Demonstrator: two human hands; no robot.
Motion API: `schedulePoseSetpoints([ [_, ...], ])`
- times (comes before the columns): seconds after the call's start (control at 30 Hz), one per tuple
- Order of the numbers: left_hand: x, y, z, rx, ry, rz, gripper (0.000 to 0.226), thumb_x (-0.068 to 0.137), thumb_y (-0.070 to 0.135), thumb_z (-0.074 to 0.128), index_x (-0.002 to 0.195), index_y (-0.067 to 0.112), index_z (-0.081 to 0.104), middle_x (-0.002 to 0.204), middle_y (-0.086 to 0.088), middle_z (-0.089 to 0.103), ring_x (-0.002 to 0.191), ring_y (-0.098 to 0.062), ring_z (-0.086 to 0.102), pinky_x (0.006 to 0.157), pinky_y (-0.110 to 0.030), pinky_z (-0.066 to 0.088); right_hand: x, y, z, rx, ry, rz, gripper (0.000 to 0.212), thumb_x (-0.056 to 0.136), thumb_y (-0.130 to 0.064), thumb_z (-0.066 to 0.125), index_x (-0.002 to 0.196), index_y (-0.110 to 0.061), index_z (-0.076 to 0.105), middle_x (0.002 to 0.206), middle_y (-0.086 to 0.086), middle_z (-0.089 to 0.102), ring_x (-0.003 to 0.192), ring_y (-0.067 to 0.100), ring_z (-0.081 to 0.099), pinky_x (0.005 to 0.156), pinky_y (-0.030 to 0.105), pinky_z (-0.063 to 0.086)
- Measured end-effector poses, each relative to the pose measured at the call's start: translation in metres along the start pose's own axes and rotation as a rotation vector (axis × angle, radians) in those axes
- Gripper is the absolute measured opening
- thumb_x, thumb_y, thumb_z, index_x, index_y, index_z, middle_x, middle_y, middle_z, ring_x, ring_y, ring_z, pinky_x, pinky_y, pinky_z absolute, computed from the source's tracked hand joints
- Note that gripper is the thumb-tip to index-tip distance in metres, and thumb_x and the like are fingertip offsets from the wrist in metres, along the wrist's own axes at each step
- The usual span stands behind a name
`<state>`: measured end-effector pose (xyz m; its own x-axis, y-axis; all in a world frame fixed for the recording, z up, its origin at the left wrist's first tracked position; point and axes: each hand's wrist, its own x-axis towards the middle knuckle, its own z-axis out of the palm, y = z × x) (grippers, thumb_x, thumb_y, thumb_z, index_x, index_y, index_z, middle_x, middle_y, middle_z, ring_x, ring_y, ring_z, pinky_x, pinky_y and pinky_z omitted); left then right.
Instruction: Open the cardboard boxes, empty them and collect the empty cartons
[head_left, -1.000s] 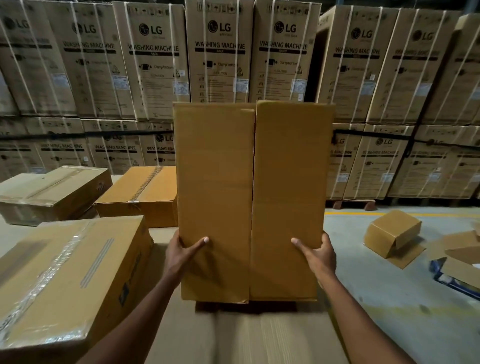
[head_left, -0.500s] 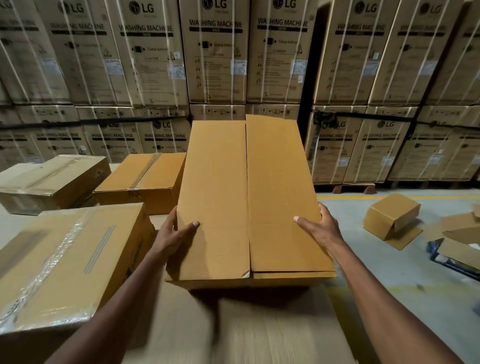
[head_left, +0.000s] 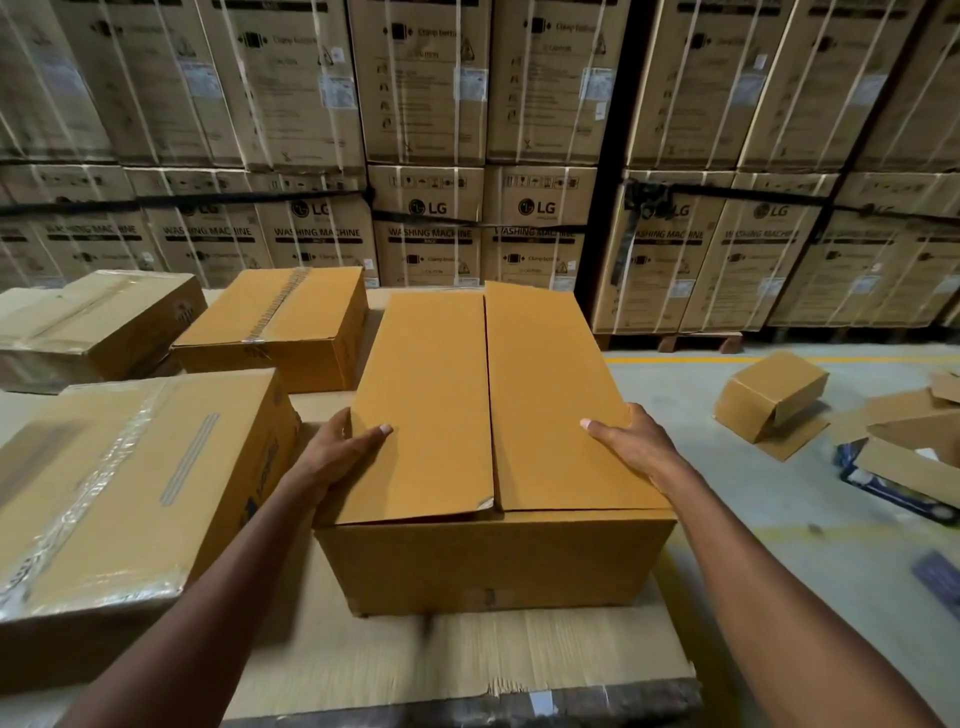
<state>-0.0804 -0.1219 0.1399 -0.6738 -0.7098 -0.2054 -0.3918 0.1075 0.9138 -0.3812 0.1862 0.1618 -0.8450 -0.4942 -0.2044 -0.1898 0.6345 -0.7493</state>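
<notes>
Plain brown cardboard fills my view: the box (head_left: 493, 452) I am handling lies flat on the cardboard-covered work surface (head_left: 415, 660), near its right edge, its long axis running away from me toward the stacked washing machine cartons (head_left: 431, 228). Its two top flaps meet along a centre seam that follows the same line, and the left flap lifts slightly at the near corner. My left hand (head_left: 340, 449) grips the left long edge, thumb lying on the flap and fingers wrapped down the side; my right hand (head_left: 631, 441) grips the right long edge the same way, thumb on top. Just beside the box on the left sits a taped box (head_left: 135, 483) at the surface's near left, with a second taped box (head_left: 280, 322) behind it and a third (head_left: 98, 322) toward the far left corner. Off the surface to the right, on the concrete floor (head_left: 753, 519), a small opened carton (head_left: 771, 395) lies tipped on its side, next to loose flattened cardboard (head_left: 904, 447) by the frame's right edge.
</notes>
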Motion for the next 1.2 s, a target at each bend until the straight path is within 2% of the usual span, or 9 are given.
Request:
schedulePoseSetpoints([
  [0.13, -0.011, -0.009, -0.010, 0.044, -0.051, -0.011, 0.101, 0.065, 0.076, 0.079, 0.144, 0.028, 0.039, 0.131, -0.007, 0.059, 0.112, -0.030, 0.065, 0.094, -0.054, 0.057, -0.017, 0.006, -0.011, 0.053, -0.116, -0.027, 0.093, 0.084, -0.067, 0.071, 0.157, -0.031, 0.027, 0.143, 0.000, 0.054, 0.120, 0.024, 0.057, 0.102, 0.045, 0.049],
  [0.27, -0.047, -0.021, -0.004, -0.016, -0.028, -0.023, 0.080, 0.082, 0.061, 0.073, 0.148, 0.029, 0.038, 0.127, -0.004, 0.060, 0.110, -0.026, 0.065, 0.090, -0.043, 0.057, -0.041, 0.027, -0.022, 0.157, -0.270, -0.052, 0.100, 0.083, -0.059, 0.077, 0.161, -0.038, 0.017, 0.146, -0.005, 0.050, 0.124, 0.020, 0.054, 0.103, 0.040, 0.046],
  [0.33, -0.068, -0.032, 0.002, -0.082, -0.002, -0.078, 0.078, 0.080, 0.066, 0.073, 0.145, 0.036, 0.044, 0.126, -0.002, 0.063, 0.111, -0.026, 0.066, 0.091, -0.046, 0.058, -0.055, 0.043, -0.024, 0.234, -0.325, -0.023, 0.102, 0.077, -0.063, 0.080, 0.159, -0.043, 0.023, 0.147, -0.010, 0.052, 0.128, 0.017, 0.055, 0.112, 0.043, 0.042],
  [0.4, -0.090, -0.036, 0.012, -0.139, 0.057, -0.086, 0.065, 0.077, 0.070, 0.072, 0.132, 0.043, 0.051, 0.121, 0.001, 0.067, 0.109, -0.026, 0.068, 0.085, -0.046, 0.059, -0.070, 0.056, -0.023, 0.310, -0.345, -0.015, 0.089, 0.078, -0.062, 0.079, 0.153, -0.049, 0.033, 0.144, -0.012, 0.057, 0.127, 0.014, 0.057, 0.116, 0.047, 0.040],
  [0.47, -0.108, -0.033, 0.023, -0.087, 0.127, -0.030, 0.060, 0.083, 0.068, 0.068, 0.133, 0.038, 0.052, 0.112, 0.006, 0.066, 0.103, -0.020, 0.067, 0.074, -0.033, 0.056, -0.079, 0.062, -0.023, 0.336, -0.314, -0.031, 0.081, 0.082, -0.062, 0.075, 0.153, -0.049, 0.037, 0.145, -0.014, 0.058, 0.130, 0.015, 0.056, 0.117, 0.049, 0.039],
  [0.53, -0.120, -0.028, 0.032, -0.072, 0.151, -0.005, 0.072, 0.083, 0.068, 0.065, 0.142, 0.030, 0.050, 0.113, 0.004, 0.065, 0.100, -0.017, 0.066, 0.071, -0.029, 0.053, -0.083, 0.065, -0.025, 0.318, -0.280, -0.067, 0.090, 0.076, -0.071, 0.075, 0.154, -0.048, 0.038, 0.147, -0.015, 0.057, 0.134, 0.014, 0.054, 0.119, 0.050, 0.038],
  [0.77, -0.156, -0.032, 0.051, -0.117, 0.137, -0.035, 0.063, 0.094, 0.060, 0.056, 0.147, 0.028, 0.046, 0.121, -0.008, 0.064, 0.099, -0.024, 0.065, 0.066, -0.031, 0.050, -0.116, 0.092, -0.043, 0.288, -0.277, -0.141, 0.080, 0.090, -0.060, 0.068, 0.159, -0.040, 0.032, 0.156, -0.011, 0.048, 0.140, 0.015, 0.046, 0.121, 0.043, 0.032],
  [1.0, -0.182, -0.038, 0.060, -0.242, 0.066, -0.056, 0.051, 0.100, 0.051, 0.052, 0.147, 0.031, 0.047, 0.129, -0.006, 0.060, 0.098, -0.021, 0.059, 0.068, -0.032, 0.046, -0.149, 0.111, -0.050, 0.316, -0.240, -0.116, 0.082, 0.081, -0.071, 0.068, 0.154, -0.049, 0.038, 0.151, -0.011, 0.054, 0.137, 0.017, 0.050, 0.120, 0.052, 0.034],
  [1.2, -0.198, -0.043, 0.063, -0.245, 0.032, -0.070, 0.053, 0.101, 0.051, 0.051, 0.149, 0.028, 0.044, 0.130, -0.003, 0.060, 0.113, -0.026, 0.058, 0.079, -0.038, 0.048, -0.170, 0.124, -0.051, 0.331, -0.204, -0.070, 0.095, 0.070, -0.081, 0.072, 0.154, -0.051, 0.037, 0.157, -0.014, 0.048, 0.143, 0.016, 0.045, 0.122, 0.051, 0.031],
])
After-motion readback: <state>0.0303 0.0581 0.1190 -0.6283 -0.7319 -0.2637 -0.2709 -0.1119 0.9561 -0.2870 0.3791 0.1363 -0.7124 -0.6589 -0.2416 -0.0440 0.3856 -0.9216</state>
